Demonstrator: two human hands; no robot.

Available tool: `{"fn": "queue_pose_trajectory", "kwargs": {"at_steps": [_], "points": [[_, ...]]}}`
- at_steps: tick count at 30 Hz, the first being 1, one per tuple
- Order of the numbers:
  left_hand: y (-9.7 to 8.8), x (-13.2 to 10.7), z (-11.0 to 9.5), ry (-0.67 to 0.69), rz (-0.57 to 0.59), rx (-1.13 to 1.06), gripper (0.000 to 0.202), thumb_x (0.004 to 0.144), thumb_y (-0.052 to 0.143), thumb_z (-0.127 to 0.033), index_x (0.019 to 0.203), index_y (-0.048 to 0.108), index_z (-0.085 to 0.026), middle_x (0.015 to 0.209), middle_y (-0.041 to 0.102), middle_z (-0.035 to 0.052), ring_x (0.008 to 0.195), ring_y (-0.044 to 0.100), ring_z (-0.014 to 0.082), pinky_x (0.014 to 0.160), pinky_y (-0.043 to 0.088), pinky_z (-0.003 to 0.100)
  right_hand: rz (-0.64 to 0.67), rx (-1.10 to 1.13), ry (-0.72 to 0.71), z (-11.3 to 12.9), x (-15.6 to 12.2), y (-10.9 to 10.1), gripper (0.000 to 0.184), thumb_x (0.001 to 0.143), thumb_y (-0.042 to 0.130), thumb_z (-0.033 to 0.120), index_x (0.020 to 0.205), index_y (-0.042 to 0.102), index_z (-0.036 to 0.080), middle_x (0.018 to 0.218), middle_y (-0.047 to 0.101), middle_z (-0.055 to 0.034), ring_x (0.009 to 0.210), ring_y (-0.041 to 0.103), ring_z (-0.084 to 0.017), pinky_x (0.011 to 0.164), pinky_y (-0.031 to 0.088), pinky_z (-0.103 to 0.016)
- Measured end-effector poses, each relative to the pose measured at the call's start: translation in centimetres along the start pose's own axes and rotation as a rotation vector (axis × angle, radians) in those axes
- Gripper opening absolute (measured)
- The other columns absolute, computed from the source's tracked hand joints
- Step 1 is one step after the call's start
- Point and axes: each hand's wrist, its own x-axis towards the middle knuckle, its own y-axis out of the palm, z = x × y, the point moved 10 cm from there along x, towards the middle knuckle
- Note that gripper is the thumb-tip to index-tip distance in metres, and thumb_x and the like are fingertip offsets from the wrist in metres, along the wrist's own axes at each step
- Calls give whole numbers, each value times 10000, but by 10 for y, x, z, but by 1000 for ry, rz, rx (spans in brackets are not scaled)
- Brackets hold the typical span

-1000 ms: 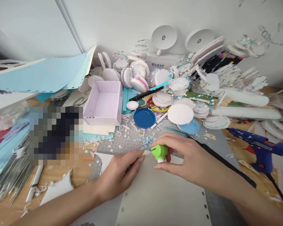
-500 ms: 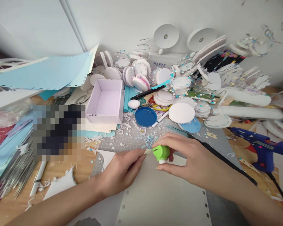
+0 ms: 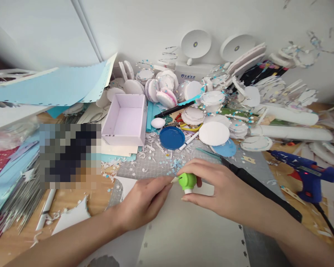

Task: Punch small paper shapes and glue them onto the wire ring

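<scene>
My right hand (image 3: pixel 208 181) grips a small green craft punch (image 3: pixel 187 180) with a white base, thumb below and fingers on top. The punch sits at the far edge of a cream paper sheet (image 3: pixel 192 230). Star- or flower-shaped holes run down both sides of that sheet. Just left of the punch, my left hand (image 3: pixel 149 194) pinches the sheet's far edge between thumb and fingers. Beyond the hands, small pale blue cut-out shapes (image 3: pixel 174 165) lie scattered on the grey cutting mat (image 3: pixel 144 163). Whether the punch is pressed down cannot be made out.
Behind are a lilac box (image 3: pixel 125 118), a blue lid (image 3: pixel 172 138) and white foam discs (image 3: pixel 213 132). Scissors (image 3: pixel 256 185) lie by my right forearm. A blue glue gun (image 3: pixel 307 170) with a lit red light is at right, wire stems (image 3: pixel 30 193) at left.
My right hand and the punch have shifted slightly left along the paper's far edge, closer to my left fingers. The left hand keeps its pinch on the sheet.
</scene>
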Motion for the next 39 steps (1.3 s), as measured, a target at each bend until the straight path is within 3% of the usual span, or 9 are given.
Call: {"fn": "queue_pose_trajectory", "kwargs": {"at_steps": [5, 9, 15, 18, 24, 32, 34, 37, 39], "points": [[-2, 1, -3, 55, -26, 32, 188, 924, 412, -104, 1067, 518, -167, 844, 648, 36, 719, 611, 125, 655, 453, 197, -43, -9, -46, 2, 0, -2, 256, 793, 664, 241, 1027, 562, 227, 1033, 566, -27, 1021, 494, -180, 887, 401, -308], [0, 0, -5, 84, -29, 35, 189, 924, 420, -109, 1080, 508, -168, 886, 660, 44, 737, 617, 126, 656, 455, 198, 44, 56, -40, 2, 1, 7, 275, 769, 691, 276, 1009, 562, 237, 1008, 586, -3, 998, 512, -168, 870, 411, -290], [-6, -1, 3, -24, -81, 16, 102, 934, 417, -152, 1018, 454, -197, 765, 614, -17, 620, 562, 96, 575, 426, 175, 17, 51, 57, -7, 4, 6, 297, 754, 703, 260, 1019, 568, 260, 988, 600, 33, 951, 539, -143, 830, 412, -264], [-2, 0, 3, -18, -45, 12, 108, 937, 407, -157, 1027, 426, -214, 780, 606, -21, 638, 558, 98, 582, 424, 174, 47, 78, 58, -6, 3, 9, 279, 744, 714, 254, 983, 570, 255, 955, 600, 43, 924, 544, -132, 817, 414, -255], [1, -1, 4, -26, -6, 33, 112, 939, 400, -158, 1021, 424, -230, 789, 593, -26, 635, 535, 95, 575, 409, 171, -4, 42, -12, 2, 4, 7, 240, 730, 720, 190, 915, 568, 204, 916, 590, 12, 910, 519, -147, 804, 401, -271], [0, 1, 2, -23, 18, -111, 132, 926, 390, -163, 1041, 420, -221, 785, 572, -19, 639, 518, 99, 574, 401, 189, -112, -8, -163, 20, 2, 0, 159, 758, 672, 128, 855, 551, 164, 824, 568, -11, 821, 485, -157, 762, 367, -308], [-1, 2, -1, -9, 21, -158, 191, 879, 474, -250, 1052, 406, -204, 778, 536, -14, 617, 486, 110, 543, 390, 205, -112, -16, -168, 22, 2, -1, 148, 769, 659, 132, 861, 548, 166, 829, 563, -13, 827, 481, -161, 768, 360, -318], [-3, 5, -1, -21, 4, -124, 493, 693, 684, -433, 1018, 406, -187, 754, 475, -27, 587, 434, 113, 500, 357, 216, -75, -31, -175, 26, 4, 3, 133, 773, 650, 136, 844, 542, 166, 822, 553, -14, 825, 474, -164, 767, 352, -324], [-4, 5, -3, -14, -12, -24, 512, 626, 736, -481, 909, 422, -192, 695, 429, -50, 553, 397, 100, 479, 316, 212, -38, -43, -181, 30, 6, 8, 129, 766, 642, 125, 834, 539, 162, 808, 543, -16, 811, 465, -167, 758, 347, -328]]}}
